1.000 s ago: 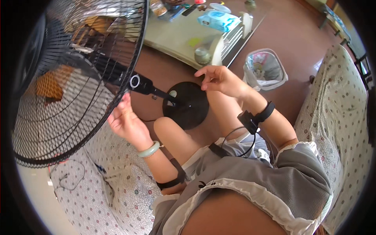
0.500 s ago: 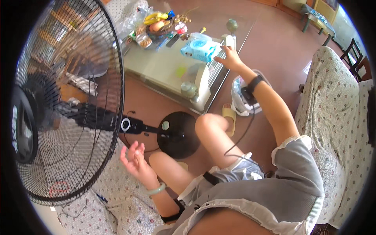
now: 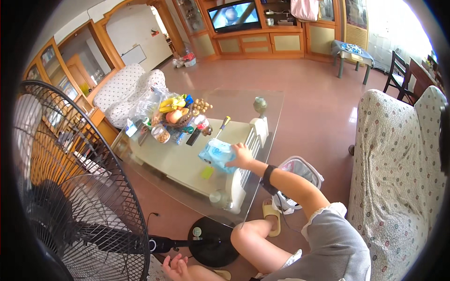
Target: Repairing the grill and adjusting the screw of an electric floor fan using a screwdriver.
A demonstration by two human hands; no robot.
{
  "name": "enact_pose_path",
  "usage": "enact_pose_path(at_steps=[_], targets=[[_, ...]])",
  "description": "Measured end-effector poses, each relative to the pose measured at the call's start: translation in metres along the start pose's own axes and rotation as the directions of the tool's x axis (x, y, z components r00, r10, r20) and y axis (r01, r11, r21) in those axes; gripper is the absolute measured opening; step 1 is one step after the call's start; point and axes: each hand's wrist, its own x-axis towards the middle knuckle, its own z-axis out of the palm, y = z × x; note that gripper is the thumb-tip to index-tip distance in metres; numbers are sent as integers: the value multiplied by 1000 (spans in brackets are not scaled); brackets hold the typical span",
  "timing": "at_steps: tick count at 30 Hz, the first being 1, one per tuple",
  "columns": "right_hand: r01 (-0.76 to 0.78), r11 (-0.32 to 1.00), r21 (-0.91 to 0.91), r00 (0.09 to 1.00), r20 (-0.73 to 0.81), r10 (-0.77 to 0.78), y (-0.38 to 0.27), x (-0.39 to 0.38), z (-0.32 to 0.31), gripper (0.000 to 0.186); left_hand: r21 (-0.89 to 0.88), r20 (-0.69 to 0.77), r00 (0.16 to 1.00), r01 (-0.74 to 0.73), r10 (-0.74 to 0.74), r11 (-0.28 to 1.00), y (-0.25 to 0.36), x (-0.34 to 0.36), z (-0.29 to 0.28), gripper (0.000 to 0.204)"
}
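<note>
My right hand (image 3: 241, 156) grips the right end of a light blue soft pack of wipes (image 3: 216, 153), thumb on the near side and fingers over the far side. The pack is on or just above the glass-topped coffee table (image 3: 187, 165); which one I cannot tell. My left hand (image 3: 176, 268) is low at the picture's lower edge beside the fan, palm up, fingers apart, holding nothing. A black remote control (image 3: 193, 136) and a screwdriver-like tool with a yellow-and-black handle (image 3: 226, 122) lie beyond the pack.
A large black standing fan (image 3: 89, 187) is at my left, its round base (image 3: 213, 241) by my feet. A fruit basket (image 3: 178, 117) and a jar of nuts (image 3: 161, 134) crowd the table's far left. A lined waste bin (image 3: 300, 175) stands below my right forearm, near a covered sofa (image 3: 398, 187).
My view has tilted up towards the room. My right hand has gone from reaching beside the wipes pack to gripping its end. My left hand sits lower in view, still open.
</note>
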Motion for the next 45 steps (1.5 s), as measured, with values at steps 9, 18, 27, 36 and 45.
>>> enact_pose_path(at_steps=[9,18,27,36,45], targets=[[232,972,31,961,151,-234,-56,-10,6,86,-56,40,998,-45,47,997,-10,50,47,38],[375,795,-477,916,62,-395,16,147,-4,32,36,2,1000,6,-6,999,-39,56,42,36],[533,545,-647,777,120,-618,40,185,15,8,-4,8,994,106,-106,994,-40,63,51,38],[624,737,-260,762,-6,-648,21,163,-23,22,-43,71,996,47,-44,998,-54,79,58,40],[409,784,-467,910,146,-388,5,177,25,9,-38,69,996,57,-54,998,-53,76,55,40]])
